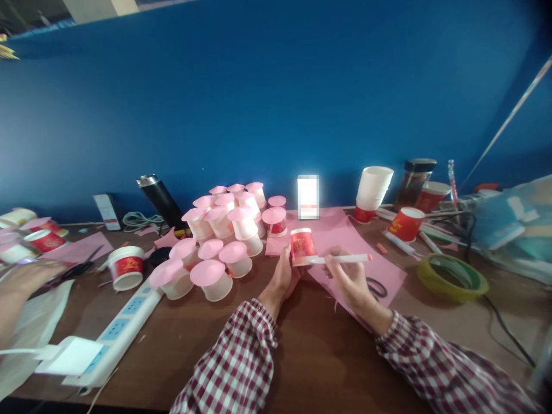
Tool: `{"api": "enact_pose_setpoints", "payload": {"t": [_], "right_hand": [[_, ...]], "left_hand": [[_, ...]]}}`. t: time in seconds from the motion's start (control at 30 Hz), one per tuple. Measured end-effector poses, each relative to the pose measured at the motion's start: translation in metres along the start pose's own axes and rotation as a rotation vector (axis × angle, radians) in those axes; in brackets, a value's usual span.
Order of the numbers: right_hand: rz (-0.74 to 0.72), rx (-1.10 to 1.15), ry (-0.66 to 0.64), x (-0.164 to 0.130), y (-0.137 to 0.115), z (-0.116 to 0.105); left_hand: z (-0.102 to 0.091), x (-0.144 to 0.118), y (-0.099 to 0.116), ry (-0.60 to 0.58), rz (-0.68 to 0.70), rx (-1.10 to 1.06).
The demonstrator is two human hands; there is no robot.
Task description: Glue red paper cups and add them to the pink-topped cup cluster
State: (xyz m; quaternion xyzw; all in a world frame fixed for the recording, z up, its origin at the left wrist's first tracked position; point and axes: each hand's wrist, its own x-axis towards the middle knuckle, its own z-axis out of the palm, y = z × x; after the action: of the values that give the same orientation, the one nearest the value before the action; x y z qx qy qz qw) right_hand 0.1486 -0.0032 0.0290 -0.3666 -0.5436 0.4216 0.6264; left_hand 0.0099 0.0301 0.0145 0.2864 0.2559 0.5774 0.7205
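Note:
My left hand grips a red and white paper cup from its left side, above the front of the table. In my right hand is a white marker with an orange end, held nearly level. Its left end meets the lower rim of the cup; whether it touches cannot be made out. Pink paper lies beneath and behind both hands. Scissors with dark handles rest on that paper, partly hidden by my right hand. Left of the cup stand several paper cups topped with pink paper discs.
A power strip with a white charger lies at the front left. Another person's hand is at the far left. Stacked cups, a tape roll and a jar stand right. A black flask leans behind.

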Motion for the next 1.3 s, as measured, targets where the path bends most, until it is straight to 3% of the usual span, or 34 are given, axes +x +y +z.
{"api": "enact_pose_setpoints", "payload": {"t": [0.43,1.3], "right_hand": [[-0.024,-0.025,0.052,0.002,-0.0036,-0.001],[-0.205,-0.414,0.028,0.0001,0.0023,-0.0066]], "left_hand": [[-0.0033,-0.0003,-0.0033,-0.056,0.004,0.056],[-0.0001,-0.0051,-0.0079,-0.02,0.086,0.172]]}}
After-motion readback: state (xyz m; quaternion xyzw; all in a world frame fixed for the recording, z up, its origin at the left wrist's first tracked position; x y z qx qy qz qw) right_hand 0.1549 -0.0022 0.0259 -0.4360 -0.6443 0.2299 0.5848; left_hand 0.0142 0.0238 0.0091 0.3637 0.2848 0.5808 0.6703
